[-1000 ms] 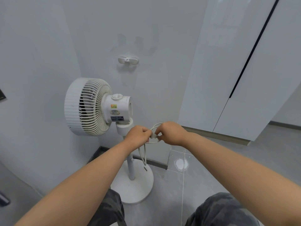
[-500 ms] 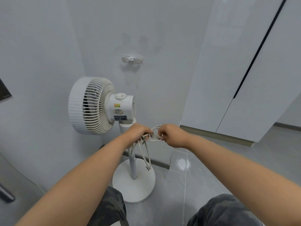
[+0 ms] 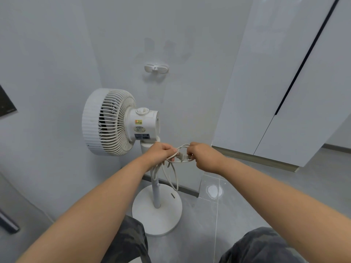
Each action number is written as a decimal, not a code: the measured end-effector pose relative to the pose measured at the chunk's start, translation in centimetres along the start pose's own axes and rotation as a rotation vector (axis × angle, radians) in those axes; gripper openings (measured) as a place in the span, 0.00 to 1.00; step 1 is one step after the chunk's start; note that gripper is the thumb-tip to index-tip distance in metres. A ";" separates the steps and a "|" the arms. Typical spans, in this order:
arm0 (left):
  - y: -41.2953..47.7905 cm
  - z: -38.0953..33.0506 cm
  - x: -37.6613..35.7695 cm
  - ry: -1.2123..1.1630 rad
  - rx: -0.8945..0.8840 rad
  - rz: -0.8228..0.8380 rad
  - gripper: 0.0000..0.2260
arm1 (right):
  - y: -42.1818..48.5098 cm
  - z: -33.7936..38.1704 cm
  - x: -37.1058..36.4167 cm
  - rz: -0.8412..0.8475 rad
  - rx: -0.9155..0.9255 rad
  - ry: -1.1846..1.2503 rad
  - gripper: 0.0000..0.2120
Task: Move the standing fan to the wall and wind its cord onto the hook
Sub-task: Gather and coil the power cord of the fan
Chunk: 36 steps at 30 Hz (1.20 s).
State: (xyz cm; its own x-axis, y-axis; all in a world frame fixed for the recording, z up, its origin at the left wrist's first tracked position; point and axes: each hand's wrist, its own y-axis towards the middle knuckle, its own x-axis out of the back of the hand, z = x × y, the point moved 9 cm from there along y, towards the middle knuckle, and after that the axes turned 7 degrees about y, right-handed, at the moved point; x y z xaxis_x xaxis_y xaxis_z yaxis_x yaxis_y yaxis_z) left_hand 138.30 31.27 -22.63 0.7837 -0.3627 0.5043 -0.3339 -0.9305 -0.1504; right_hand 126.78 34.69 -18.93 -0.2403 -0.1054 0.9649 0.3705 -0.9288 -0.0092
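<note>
The white standing fan [image 3: 114, 122] stands close to the grey wall, its round base [image 3: 157, 213] on the floor and its head turned left. A white hook [image 3: 156, 68] is fixed to the wall above the fan. The white cord [image 3: 173, 173] hangs in loops beside the fan's pole. My left hand [image 3: 158, 153] grips the gathered loops just below the fan's neck. My right hand [image 3: 203, 156] pinches the cord's end with the plug, a short way right of the left hand.
White cabinet doors [image 3: 284, 82] with a dark vertical gap fill the right side, above a skirting strip. The floor [image 3: 247, 205] is glossy grey tile. A dark panel [image 3: 5, 105] shows at the left edge, a dark handle [image 3: 8, 222] lower left.
More cord loops now hang from my left hand, and both hands stay close together by the fan's neck. The view has shifted a little, so the fan and hook sit further right.
</note>
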 end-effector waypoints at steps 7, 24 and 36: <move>-0.2 0.3 0.2 -0.007 0.005 -0.013 0.07 | -0.1 -0.4 0.4 0.009 -0.006 0.034 0.11; 0.0 -0.7 -0.3 0.345 0.035 -0.106 0.09 | 0.3 1.2 5.5 -0.261 -0.108 1.240 0.13; -0.6 0.1 -1.8 0.253 0.042 0.059 0.04 | 0.8 -2.1 6.7 -0.460 -0.345 1.709 0.13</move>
State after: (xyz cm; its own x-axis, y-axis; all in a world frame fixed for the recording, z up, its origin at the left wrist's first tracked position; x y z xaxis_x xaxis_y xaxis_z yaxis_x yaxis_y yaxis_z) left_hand 137.18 32.50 -23.54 0.6058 -0.3975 0.6892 -0.3492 -0.9112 -0.2185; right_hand 123.53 32.51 -13.05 -0.9036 0.1512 -0.4007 -0.1161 -0.9870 -0.1107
